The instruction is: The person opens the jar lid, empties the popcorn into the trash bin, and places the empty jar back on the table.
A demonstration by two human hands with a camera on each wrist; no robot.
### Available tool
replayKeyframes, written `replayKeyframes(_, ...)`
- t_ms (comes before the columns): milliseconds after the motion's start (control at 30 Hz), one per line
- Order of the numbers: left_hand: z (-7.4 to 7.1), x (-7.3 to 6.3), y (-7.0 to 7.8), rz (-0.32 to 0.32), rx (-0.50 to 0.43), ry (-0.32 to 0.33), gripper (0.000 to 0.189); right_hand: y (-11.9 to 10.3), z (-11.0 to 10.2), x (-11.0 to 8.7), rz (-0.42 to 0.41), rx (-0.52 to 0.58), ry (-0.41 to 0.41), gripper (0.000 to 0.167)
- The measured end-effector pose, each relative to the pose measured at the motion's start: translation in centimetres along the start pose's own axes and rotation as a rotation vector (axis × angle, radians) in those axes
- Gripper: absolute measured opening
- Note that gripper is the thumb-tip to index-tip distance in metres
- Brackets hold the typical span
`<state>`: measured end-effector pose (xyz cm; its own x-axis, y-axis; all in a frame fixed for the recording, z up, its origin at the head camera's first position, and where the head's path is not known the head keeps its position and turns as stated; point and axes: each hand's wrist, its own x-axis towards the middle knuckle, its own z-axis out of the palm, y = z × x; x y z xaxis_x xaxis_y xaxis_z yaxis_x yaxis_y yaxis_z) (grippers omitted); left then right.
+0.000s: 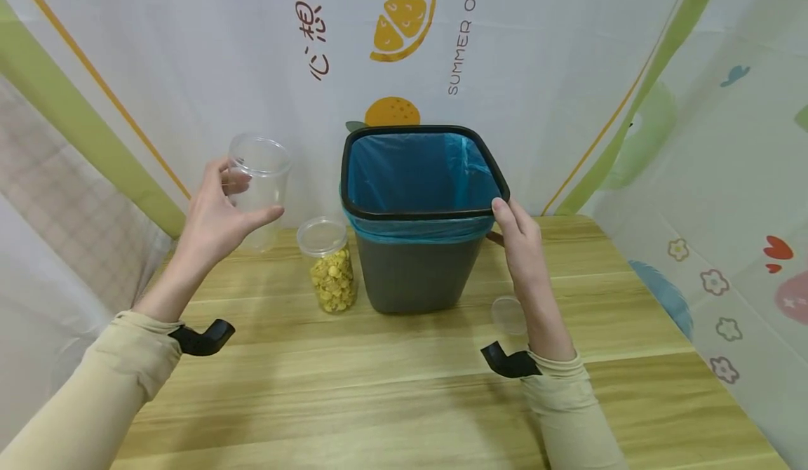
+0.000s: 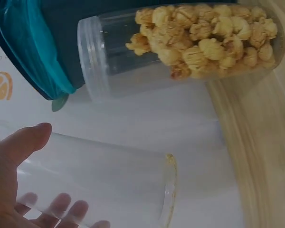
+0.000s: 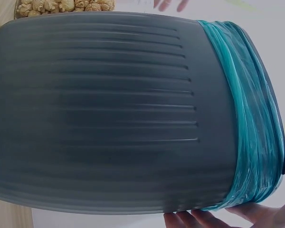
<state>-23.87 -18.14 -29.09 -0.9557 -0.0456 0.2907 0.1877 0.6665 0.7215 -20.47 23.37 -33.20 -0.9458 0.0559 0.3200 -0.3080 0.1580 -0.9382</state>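
In my left hand is a clear plastic jar, held upright by its side with the thumb in front and the fingers behind. No lid covers its top, and the left wrist view shows small yellowish bits at the base of this see-through jar. Beside it stands a lidded jar of popcorn. My right hand grips the right front corner of a grey trash bin, thumb on the black rim and fingers beneath. A blue bag lines the bin and folds over its edge.
A clear round lid lies on the wooden table near my right forearm. Behind the bin hangs a white printed curtain, with more patterned cloth along the right side.
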Motion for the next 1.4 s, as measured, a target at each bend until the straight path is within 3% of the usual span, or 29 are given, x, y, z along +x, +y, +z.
replayKeyframes(500, 2.5, -1.0, -3.1, -0.048, -0.051, 0.027, 0.098, 0.0, 0.0, 0.0, 0.008, 0.007, 0.006, 0.054)
replayKeyframes(767, 4.3, -1.6, -4.6, -0.085, -0.083, 0.080, 0.096, 0.2, 0.0, 0.2, 0.008, 0.012, 0.003, 0.054)
replayKeyframes(1133, 6.0, -2.6, -6.2, -0.144, -0.094, 0.113, 0.095, 0.1, 0.0, 0.2, 0.001, 0.013, 0.004, 0.054)
replayKeyframes(1400, 7.4, -3.1, -6.9, -0.151, -0.171, 0.131, 0.093, 0.0, 0.0, 0.1, 0.002, 0.009, 0.006, 0.054)
